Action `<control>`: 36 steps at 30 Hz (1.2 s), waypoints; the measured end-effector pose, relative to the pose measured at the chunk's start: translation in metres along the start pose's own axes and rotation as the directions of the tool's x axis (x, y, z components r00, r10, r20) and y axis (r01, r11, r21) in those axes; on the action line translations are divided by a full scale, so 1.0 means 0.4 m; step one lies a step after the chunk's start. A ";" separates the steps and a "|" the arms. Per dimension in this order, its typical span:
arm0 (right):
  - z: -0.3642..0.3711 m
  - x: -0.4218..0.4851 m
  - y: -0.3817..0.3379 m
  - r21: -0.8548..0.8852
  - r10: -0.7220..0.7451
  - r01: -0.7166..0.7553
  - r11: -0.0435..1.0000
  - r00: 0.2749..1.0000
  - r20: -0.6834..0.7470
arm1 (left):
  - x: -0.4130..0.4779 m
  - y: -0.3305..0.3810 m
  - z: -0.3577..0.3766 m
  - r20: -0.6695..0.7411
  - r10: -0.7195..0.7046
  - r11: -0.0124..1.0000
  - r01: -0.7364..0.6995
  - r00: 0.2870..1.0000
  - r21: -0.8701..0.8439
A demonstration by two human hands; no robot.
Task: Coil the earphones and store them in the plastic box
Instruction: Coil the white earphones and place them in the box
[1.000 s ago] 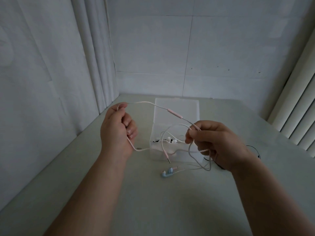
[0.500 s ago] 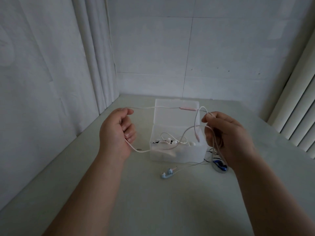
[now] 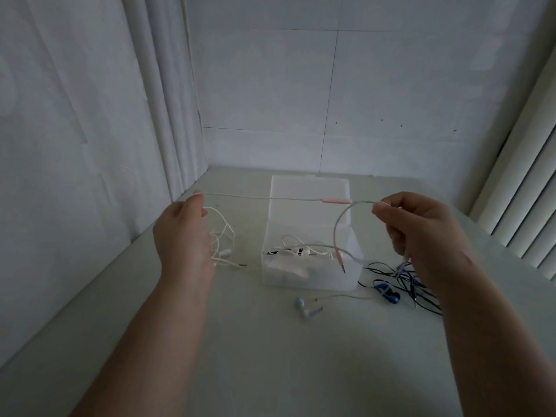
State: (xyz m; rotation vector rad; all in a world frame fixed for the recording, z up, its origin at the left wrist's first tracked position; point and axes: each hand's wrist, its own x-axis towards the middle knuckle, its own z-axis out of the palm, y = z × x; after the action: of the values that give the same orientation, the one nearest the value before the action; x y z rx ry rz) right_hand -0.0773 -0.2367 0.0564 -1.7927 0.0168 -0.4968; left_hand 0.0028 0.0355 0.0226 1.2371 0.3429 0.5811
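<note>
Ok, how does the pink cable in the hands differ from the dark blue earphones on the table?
The pink cable is stretched in the air between the left hand and right hand; the dark blue earphones lie tangled on the table. Its cord is pale, theirs dark. Both are wired, neither neatly coiled.

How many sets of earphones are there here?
4 at least: a pink-corded set held between the left hand and right hand; a loose white set on the table, left; a dark blue set at right; white earphones in the plastic box. More may hide there.
</note>
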 end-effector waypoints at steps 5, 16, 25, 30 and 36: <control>0.006 0.002 0.004 -0.220 -0.048 0.003 0.976 0.979 -0.199 | -0.030 0.009 -0.006 -0.009 0.194 0.961 -0.188 0.981 0.205; 0.016 -0.002 -0.004 -0.184 -0.131 0.052 0.982 0.882 -0.453 | -0.074 0.031 -0.017 -0.015 0.503 0.751 -0.429 0.864 0.502; 0.021 -0.006 -0.004 -0.388 -0.220 0.012 0.921 0.841 -0.495 | -0.070 0.033 -0.016 -0.057 0.367 0.845 -0.307 0.929 0.438; 0.030 -0.011 -0.009 -0.149 -0.145 0.104 0.983 0.942 -0.301 | -0.064 0.032 -0.015 -0.043 0.253 0.902 -0.219 0.967 0.373; 0.029 -0.008 -0.006 0.058 -0.023 0.030 0.998 0.992 -0.123 | -0.077 0.028 -0.012 0.024 0.389 0.801 -0.351 0.921 0.486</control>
State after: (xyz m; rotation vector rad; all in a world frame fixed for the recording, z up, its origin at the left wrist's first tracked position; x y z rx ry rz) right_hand -0.0770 -0.2244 0.0552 -1.7035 0.0623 -0.6193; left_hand -0.0272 0.0235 0.0300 1.7926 0.3211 0.9210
